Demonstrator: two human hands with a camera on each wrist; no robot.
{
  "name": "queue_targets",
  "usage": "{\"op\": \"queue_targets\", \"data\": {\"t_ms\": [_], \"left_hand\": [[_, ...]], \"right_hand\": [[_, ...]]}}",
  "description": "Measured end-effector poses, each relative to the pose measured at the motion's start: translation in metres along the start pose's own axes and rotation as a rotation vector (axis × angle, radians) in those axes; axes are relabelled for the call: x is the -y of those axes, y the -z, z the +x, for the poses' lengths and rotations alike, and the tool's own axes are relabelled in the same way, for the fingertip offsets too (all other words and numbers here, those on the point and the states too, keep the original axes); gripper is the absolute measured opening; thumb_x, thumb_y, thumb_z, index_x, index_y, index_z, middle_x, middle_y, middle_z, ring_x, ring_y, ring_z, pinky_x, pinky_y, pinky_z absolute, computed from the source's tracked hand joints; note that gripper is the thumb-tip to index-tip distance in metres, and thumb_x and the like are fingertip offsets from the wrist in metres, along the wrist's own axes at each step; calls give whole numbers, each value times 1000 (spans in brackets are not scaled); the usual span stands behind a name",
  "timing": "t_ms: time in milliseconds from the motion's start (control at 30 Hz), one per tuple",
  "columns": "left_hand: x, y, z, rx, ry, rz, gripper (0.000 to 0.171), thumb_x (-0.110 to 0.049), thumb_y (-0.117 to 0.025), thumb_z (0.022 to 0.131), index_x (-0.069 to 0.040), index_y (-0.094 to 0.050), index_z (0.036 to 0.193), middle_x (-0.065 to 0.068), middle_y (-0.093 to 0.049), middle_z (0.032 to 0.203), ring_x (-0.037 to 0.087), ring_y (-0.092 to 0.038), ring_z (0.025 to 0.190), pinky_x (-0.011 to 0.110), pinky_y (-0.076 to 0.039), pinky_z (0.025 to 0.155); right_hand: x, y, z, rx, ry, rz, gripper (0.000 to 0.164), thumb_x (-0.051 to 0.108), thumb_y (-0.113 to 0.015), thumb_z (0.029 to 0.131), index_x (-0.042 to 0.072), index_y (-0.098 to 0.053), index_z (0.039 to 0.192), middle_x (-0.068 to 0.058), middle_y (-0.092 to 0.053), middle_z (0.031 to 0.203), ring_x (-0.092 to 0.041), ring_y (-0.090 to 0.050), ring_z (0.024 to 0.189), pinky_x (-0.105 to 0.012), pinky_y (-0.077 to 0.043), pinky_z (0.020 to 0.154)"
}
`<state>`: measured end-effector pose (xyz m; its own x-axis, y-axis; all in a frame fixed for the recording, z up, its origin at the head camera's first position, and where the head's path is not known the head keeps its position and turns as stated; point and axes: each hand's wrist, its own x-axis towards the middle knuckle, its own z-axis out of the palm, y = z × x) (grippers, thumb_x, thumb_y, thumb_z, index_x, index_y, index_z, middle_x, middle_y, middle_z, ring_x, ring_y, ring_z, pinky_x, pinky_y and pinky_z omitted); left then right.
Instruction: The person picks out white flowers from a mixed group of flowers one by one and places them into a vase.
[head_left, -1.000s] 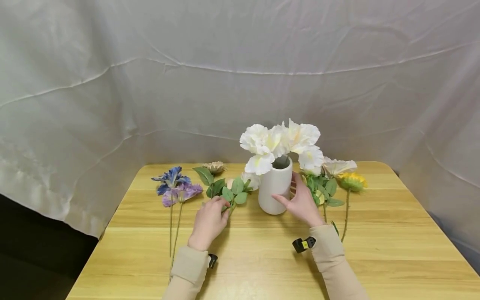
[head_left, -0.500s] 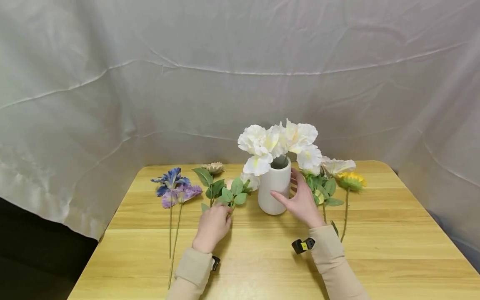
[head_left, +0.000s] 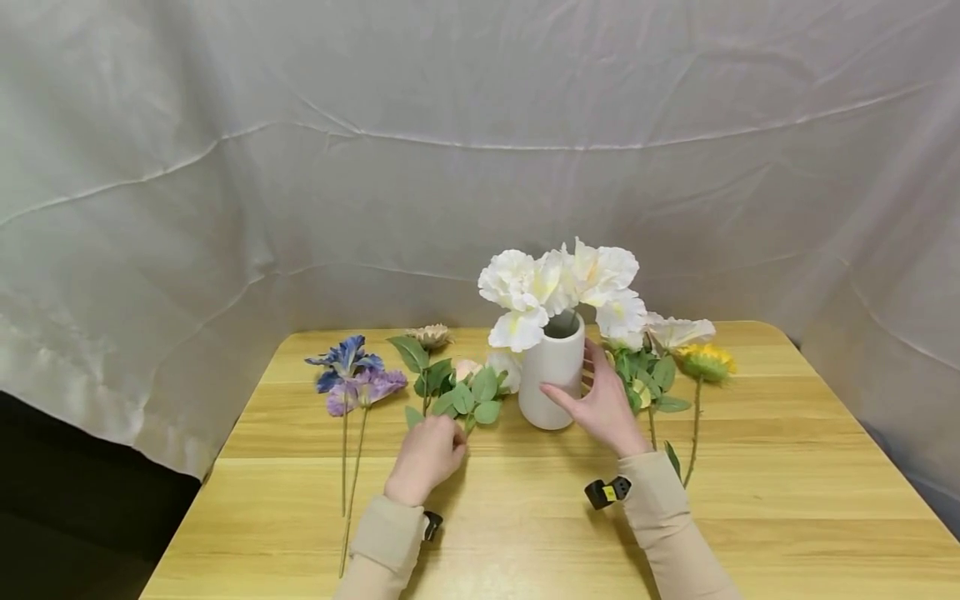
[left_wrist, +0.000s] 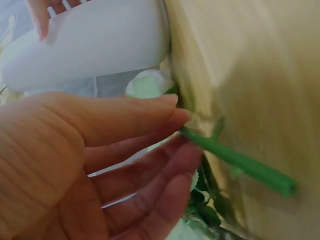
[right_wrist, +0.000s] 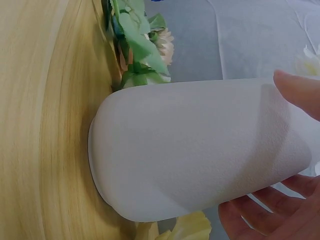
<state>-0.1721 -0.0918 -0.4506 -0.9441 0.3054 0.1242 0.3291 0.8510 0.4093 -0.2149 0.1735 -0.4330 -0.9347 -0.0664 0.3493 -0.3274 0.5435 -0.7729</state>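
Observation:
A white vase (head_left: pixel 550 385) stands upright on the table with large white ruffled flowers (head_left: pixel 603 279) in its mouth. My right hand (head_left: pixel 603 410) holds the vase from its right side, thumb in front and fingers round the back. Left of the vase, my left hand (head_left: pixel 427 457) pinches the thin green stem (left_wrist: pixel 245 164) of a leafy flower between thumb and fingertips; the cut end sticks out past the fingers in the left wrist view. Green leaves (head_left: pixel 486 392) spread just beyond this hand. Near them lie a pale pink bloom (head_left: pixel 467 368) and a white one (head_left: pixel 507 367).
On the wooden table (head_left: pixel 525 533), a blue flower (head_left: pixel 347 360) and a purple flower (head_left: pixel 367 388) lie at left. A beige flower (head_left: pixel 431 336) lies farther back. Right of the vase lie a yellow sunflower (head_left: pixel 707 362) and a pale flower (head_left: pixel 677 332). A grey curtain (head_left: pixel 480 200) hangs behind.
My left hand has moved slightly toward me and to the right, and its fingers have closed on the stem. The leaves there have shifted a little rightward. My right hand stays on the vase.

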Motion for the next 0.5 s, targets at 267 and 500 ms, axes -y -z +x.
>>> {"op": "queue_targets", "data": {"t_ms": [267,500], "left_hand": [[-4,-3,2,-49,47,40,18,-15,-74,78,-8,-63,90,3,-62,70,20,-56,57,33,-50,54],[-6,-14,4,-143,52,86,15,-11,-73,78,-11,-59,81,5,-62,67,24,-58,57,35,-49,50]], "right_hand": [[-1,0,-1,0,4,20,92,47,-76,74,6,-30,142,-20,-46,132,-36,-52,112,-52,-49,91],[-1,-1,0,-2,5,19,91,46,-76,74,6,-31,142,-19,-46,133,-37,-52,112,-52,-49,90]]}}
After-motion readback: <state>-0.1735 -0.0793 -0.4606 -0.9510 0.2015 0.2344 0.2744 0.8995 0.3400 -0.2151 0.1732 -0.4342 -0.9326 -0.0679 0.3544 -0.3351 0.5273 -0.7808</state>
